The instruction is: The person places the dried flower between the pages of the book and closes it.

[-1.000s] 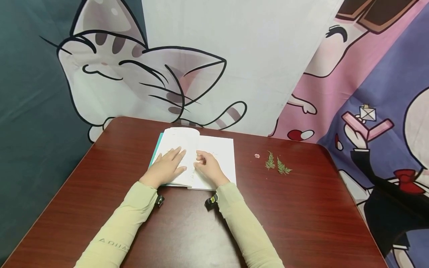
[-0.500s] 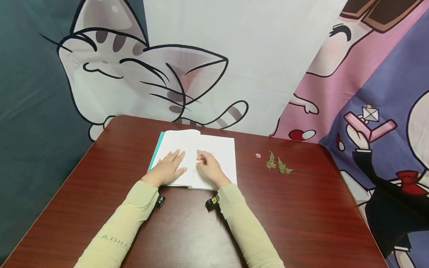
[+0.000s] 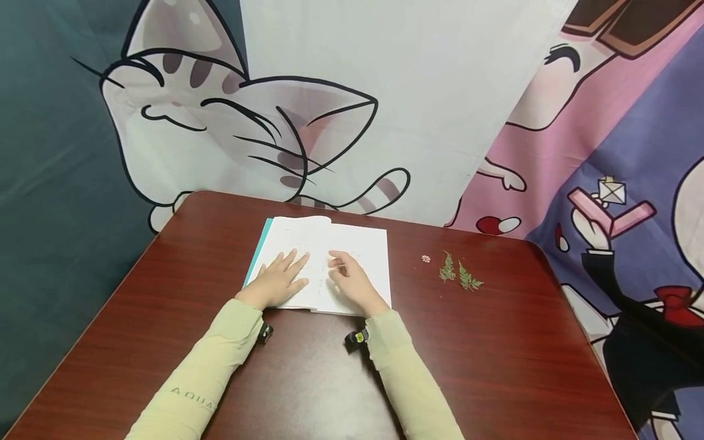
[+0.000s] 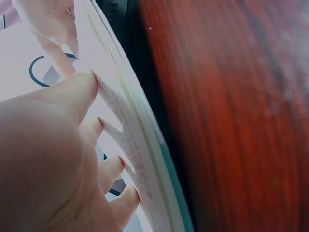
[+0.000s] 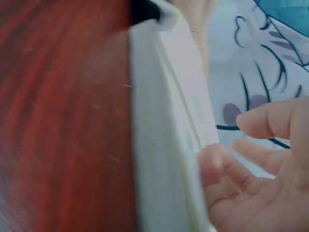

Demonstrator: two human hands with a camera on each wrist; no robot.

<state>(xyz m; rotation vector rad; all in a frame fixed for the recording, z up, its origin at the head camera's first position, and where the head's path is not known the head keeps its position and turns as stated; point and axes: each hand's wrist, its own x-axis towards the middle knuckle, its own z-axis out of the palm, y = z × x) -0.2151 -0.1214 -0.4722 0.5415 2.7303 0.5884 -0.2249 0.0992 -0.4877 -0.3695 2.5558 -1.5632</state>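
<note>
An open book [image 3: 374, 244] with white pages and a teal cover edge lies near the far side of the table. My left hand [image 3: 274, 281] is spread over its left page, and in the left wrist view the fingertips [image 4: 126, 193] press on lines of small print. Over the right page, close to the middle fold, is my right hand [image 3: 354, 282], loosely bent. In the right wrist view the thumb and index finger stand apart with nothing between them, and other fingertips [image 5: 212, 162] are right at the page.
To the right of the book lie a small pink flower [image 3: 426, 259] and two green fern-like leaves [image 3: 448, 269] on the brown table [image 3: 495, 360]. A cartoon-printed cloth [image 3: 429, 110] hangs behind the table's far edge.
The left page has settled flatter at its top edge. My right hand has shifted slightly right, away from the fold, while my left hand stays on the left page.
</note>
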